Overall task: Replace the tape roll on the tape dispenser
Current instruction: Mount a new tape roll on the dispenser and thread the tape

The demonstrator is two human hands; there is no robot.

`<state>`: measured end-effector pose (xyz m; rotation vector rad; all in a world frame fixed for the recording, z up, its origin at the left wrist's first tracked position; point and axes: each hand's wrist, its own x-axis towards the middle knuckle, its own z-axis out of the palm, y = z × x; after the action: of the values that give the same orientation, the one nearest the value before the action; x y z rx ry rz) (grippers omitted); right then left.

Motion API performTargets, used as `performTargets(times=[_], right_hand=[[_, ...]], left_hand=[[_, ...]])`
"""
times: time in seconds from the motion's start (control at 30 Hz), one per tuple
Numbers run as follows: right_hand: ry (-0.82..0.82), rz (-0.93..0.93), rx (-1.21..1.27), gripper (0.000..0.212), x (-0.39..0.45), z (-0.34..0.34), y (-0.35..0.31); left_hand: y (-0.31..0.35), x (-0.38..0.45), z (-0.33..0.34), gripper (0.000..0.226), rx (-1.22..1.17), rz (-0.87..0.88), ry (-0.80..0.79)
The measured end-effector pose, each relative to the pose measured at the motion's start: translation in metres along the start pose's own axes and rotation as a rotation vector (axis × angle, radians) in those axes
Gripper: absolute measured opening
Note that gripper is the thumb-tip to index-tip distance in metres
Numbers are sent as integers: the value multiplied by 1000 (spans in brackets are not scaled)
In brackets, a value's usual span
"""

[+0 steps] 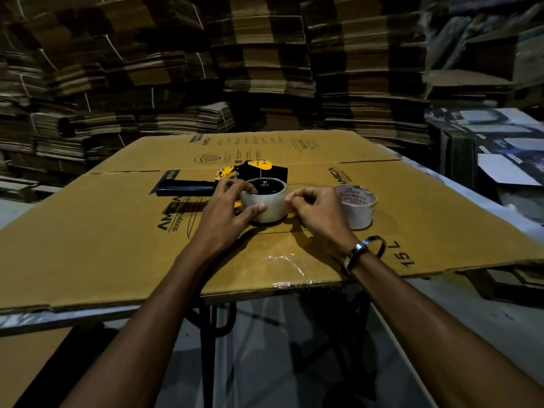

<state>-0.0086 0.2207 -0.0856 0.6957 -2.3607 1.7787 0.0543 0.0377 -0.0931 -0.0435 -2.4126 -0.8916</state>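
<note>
A black and yellow tape dispenser (250,175) lies flat on a cardboard sheet (117,231), its handle pointing left. A clear tape roll (272,204) sits on its hub. My left hand (232,207) grips this roll, thumb on the near side and fingers over its top rim. My right hand (312,206) pinches at the roll's right side, fingers closed on its edge. A second roll (360,209), a nearly bare core with red print inside, stands on the cardboard just right of my right hand.
A strip of clear tape (290,267) is stuck near the cardboard's front edge. Tall stacks of flattened cartons (265,69) fill the background. Printed boxes (500,142) stand at the right. The sheet rests on a grey table (35,318).
</note>
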Motion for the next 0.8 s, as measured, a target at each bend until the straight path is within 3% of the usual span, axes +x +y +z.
performTargets(times=[0.13,0.27,0.47,0.8], right_hand=[[70,-34,-34,21,3,2,2],[3,-20,-22,26,1,4,0],[55,-75,-120,11,4,3,2],[46,-94,-178,9,0,5,1]], left_hand=[[1,0,0,36,1,7,3],[0,0,0,35,-11,12,2],[3,-1,0,36,-6,7,6],[1,-1,0,35,-7,13,16]])
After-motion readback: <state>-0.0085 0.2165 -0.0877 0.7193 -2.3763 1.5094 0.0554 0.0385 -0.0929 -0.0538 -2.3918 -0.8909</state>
